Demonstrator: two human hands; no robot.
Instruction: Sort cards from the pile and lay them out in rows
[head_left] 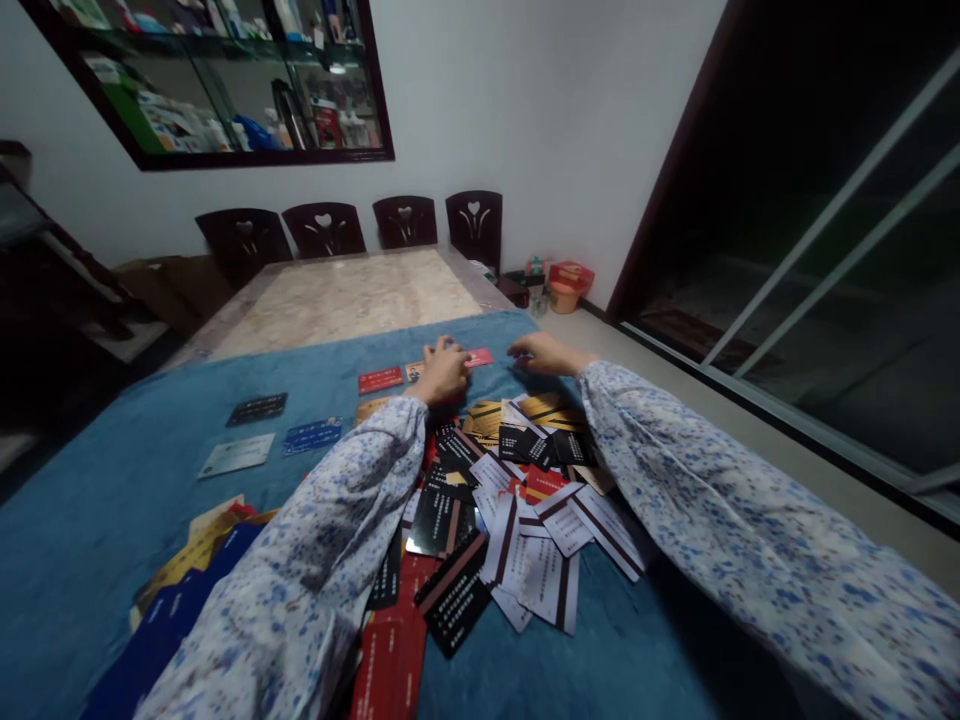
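My left hand [442,371] is bent over the back row of cards, beside a pink-red card [479,357]; its fingertips are partly hidden, so I cannot make out a hold. My right hand [541,353] hovers or rests right of that card, fingers curved and apart, nothing seen in it. A red card [380,380] lies left of my left hand. Between my forearms spreads a loose pile of black cards [455,595], white cards [551,580] and gold cards [546,408]. Red cards [388,660] lie near my left sleeve.
On the blue cloth [187,410] at the left lie a black card [257,409], a white card [237,455] and a blue card [313,435]. Dark blue cards [176,610] fan out at lower left. Beyond are a marble tabletop [360,295] and dark chairs [475,222].
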